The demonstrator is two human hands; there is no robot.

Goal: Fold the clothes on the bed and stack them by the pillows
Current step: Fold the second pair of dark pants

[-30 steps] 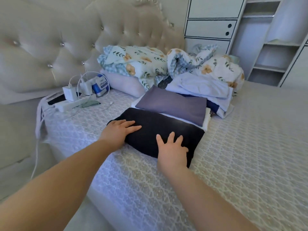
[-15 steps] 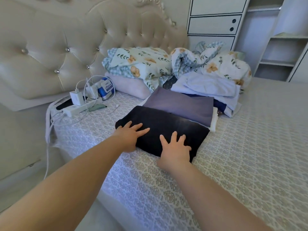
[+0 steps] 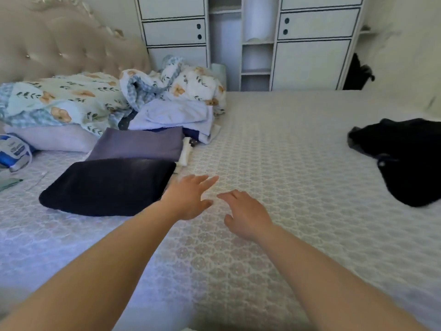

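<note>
Head view: left hand (image 3: 188, 199) over bed (image 3: 274, 144), fingers spread and relaxed, gripping nothing, just right of folded dark garment (image 3: 107, 186). Right hand (image 3: 245, 217) beside it, fingers loosely bent, also empty; contact w/ sheet can't tell. Folded dark garment flat near pillows (image 3: 55, 139), touching folded purple garment (image 3: 140, 144) behind it. Pale blue folded clothes (image 3: 176, 115) further back, by floral duvet (image 3: 71, 101). Unfolded black garment (image 3: 403, 158) crumpled at far right, well apart from stacks. White cabinet (image 3: 310, 44) behind bed.
</note>
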